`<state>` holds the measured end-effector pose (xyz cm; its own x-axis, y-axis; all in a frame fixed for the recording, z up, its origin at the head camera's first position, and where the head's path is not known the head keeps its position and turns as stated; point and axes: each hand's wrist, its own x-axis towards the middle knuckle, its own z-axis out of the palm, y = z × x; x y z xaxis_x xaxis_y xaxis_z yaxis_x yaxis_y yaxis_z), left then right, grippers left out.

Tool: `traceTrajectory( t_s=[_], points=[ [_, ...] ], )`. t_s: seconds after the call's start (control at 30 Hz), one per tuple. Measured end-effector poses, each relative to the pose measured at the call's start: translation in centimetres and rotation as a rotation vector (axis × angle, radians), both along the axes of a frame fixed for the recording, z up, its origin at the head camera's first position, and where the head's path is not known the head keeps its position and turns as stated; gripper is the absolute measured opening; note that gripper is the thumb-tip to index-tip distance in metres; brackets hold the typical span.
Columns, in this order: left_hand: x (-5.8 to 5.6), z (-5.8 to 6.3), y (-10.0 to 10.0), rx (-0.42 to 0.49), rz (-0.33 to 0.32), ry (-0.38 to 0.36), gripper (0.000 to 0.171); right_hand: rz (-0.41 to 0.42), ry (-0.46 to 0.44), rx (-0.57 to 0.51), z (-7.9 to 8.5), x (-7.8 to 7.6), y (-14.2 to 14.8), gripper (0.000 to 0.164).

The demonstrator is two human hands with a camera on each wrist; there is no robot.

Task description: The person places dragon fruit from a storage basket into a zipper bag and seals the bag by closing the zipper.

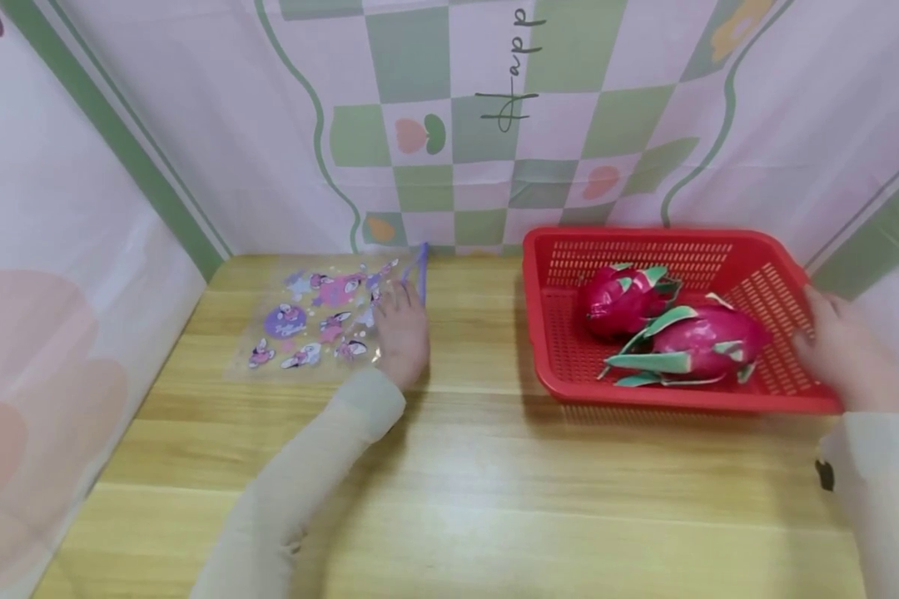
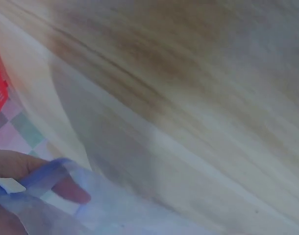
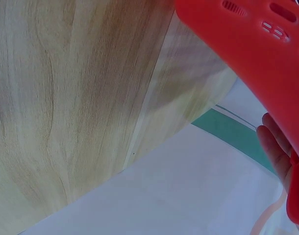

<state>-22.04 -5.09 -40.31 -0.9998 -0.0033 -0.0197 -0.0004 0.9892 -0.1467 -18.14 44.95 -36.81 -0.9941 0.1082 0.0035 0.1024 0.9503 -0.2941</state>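
Note:
A clear zip bag [image 1: 315, 320] with pink and purple cartoon prints lies flat at the left of the table. My left hand [image 1: 403, 333] is over its right end, and the purple zip strip [image 2: 39, 178] passes between thumb and fingers, lifted off the wood. One fingertip [image 2: 73, 190] shows through the film, next to a white slider [image 2: 11, 185]. At the right, my right hand [image 1: 842, 353] grips the end of a red plastic basket [image 1: 535, 333]. Inside it lie two dragon fruits, one at the back [image 1: 614, 304] and one in front [image 1: 712, 341], with green scales.
The wooden table [image 1: 449, 491] runs up to a hanging cloth [image 1: 487, 183] with green checks and hearts. More pale cloth [image 1: 60, 225] hangs along the left side. A small black object [image 1: 824, 474] shows by the right sleeve.

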Motion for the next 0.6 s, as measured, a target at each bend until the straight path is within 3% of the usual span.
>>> traceTrajectory(
  t_s=[0.23, 0.37, 0.6],
  points=[
    [-0.4, 0.5, -0.5, 0.254, 0.098, 0.018, 0.101, -0.011, -0.016, 0.009, 0.2, -0.1, 0.1, 0.074],
    [-0.4, 0.8, -0.7, 0.322, 0.138, 0.028, 0.111, -0.004, -0.022, 0.015, 0.3, -0.1, 0.2, 0.075],
    [0.0, 1.2, -0.7, 0.431, 0.109, 0.076, 0.112, 0.021, -0.014, 0.013, 0.4, 0.1, 0.1, 0.076]
  ],
)
